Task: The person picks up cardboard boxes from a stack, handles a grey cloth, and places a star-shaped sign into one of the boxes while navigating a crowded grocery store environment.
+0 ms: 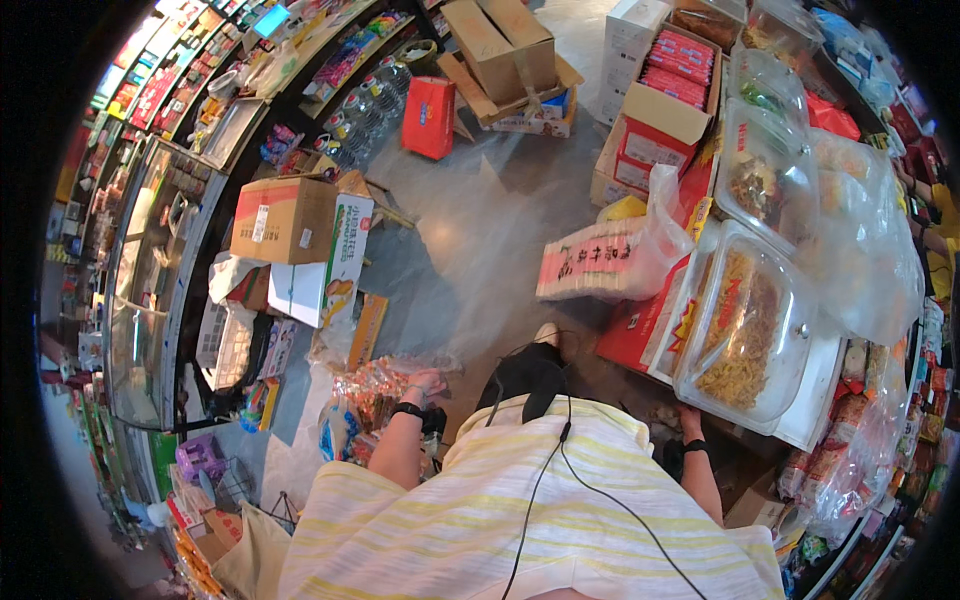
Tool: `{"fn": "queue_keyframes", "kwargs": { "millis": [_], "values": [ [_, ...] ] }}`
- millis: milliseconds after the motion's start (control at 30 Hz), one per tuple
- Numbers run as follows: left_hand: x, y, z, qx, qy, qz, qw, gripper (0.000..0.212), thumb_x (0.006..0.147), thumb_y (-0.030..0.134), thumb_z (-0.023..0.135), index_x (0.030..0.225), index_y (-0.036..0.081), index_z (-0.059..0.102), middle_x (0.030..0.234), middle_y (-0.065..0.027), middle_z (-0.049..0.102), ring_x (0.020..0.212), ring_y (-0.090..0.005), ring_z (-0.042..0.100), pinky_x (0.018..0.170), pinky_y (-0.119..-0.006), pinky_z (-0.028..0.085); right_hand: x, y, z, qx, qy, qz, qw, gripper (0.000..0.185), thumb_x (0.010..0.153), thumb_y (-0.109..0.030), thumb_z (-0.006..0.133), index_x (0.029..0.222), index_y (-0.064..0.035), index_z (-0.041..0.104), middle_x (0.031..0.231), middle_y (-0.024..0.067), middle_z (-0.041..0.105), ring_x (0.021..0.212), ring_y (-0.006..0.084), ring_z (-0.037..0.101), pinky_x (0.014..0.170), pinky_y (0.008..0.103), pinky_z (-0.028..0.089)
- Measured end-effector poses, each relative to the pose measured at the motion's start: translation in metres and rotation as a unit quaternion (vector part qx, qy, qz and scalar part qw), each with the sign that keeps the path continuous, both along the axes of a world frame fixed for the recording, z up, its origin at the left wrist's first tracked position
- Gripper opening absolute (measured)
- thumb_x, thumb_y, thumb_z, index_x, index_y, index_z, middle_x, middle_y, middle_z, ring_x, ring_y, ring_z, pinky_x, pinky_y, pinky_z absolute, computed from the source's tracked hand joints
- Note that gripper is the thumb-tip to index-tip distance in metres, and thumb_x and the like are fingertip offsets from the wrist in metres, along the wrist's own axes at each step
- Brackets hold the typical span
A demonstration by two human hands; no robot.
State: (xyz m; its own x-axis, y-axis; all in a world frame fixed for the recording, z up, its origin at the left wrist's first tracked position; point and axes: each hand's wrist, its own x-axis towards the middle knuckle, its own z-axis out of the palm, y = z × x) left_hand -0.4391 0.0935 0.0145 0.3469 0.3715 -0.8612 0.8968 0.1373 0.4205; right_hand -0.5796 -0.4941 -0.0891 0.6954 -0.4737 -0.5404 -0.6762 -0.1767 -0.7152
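Observation:
My left hand [426, 385] is low at the left, over a clear plastic bag of small orange-and-red wrapped items [371, 390]; whether its fingers grip the plastic cannot be told. At the right, my right hand [688, 417] is partly hidden under the edge of a display stand, near the clear-lidded tub of brown shredded food [739, 345]. What its fingers touch is hidden. Above my foot, a pink-and-white pack with printed characters [596, 262] rests in a translucent plastic bag [664, 217] against the stand. A blue-and-white package [339, 433] lies beside the orange bag.
Cardboard boxes [281, 221] stand at the left by a glass display case [142, 300]. Ahead on the floor are a red box [428, 118], large water bottles [360, 112] and an opened carton [499, 60]. More clear-lidded tubs [765, 176] line the right. A purple plastic basket [199, 457] is at lower left.

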Motion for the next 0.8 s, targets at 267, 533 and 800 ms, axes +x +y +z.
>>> {"fn": "queue_keyframes", "kwargs": {
  "millis": [267,533,800],
  "values": [
    [0.143,0.012,-0.025,0.059,-0.024,-0.367,0.928,0.053,0.076,0.005,0.046,0.125,0.011,0.029,0.075,-0.0106,0.06,0.054,-0.0201,0.057,0.037,-0.032,0.04,-0.015,0.009,-0.025,-0.026,-0.024,-0.058,0.998,0.03,0.072,-0.015,0.054,0.1,-0.0021,0.054,0.1,0.0091,0.055,0.093,0.0194,0.049,0.08,0.0294,0.037],
    [0.317,-0.09,0.086,0.035,-0.232,-0.385,0.892,0.079,0.074,0.013,0.054,0.132,0.019,0.001,0.078,-0.0081,0.059,0.057,-0.0141,0.058,0.038,-0.024,0.037,-0.065,0.044,0.008,0.069,0.109,-0.178,0.976,0.021,0.072,-0.019,0.054,0.073,-0.0001,0.061,0.07,0.0068,0.059,0.063,0.0157,0.053,0.058,0.0286,0.04],
    [0.343,-0.11,0.067,0.018,-0.231,-0.417,0.879,0.083,0.075,0.019,0.053,0.131,0.023,-0.009,0.083,-0.0068,0.059,0.063,-0.0161,0.06,0.043,-0.026,0.038,-0.078,0.054,0.002,0.105,0.097,-0.241,0.96,0.03,0.071,-0.028,0.058,0.074,0.0017,0.06,0.069,0.0041,0.057,0.064,0.014,0.05,0.06,0.0259,0.038]
  ]
}}
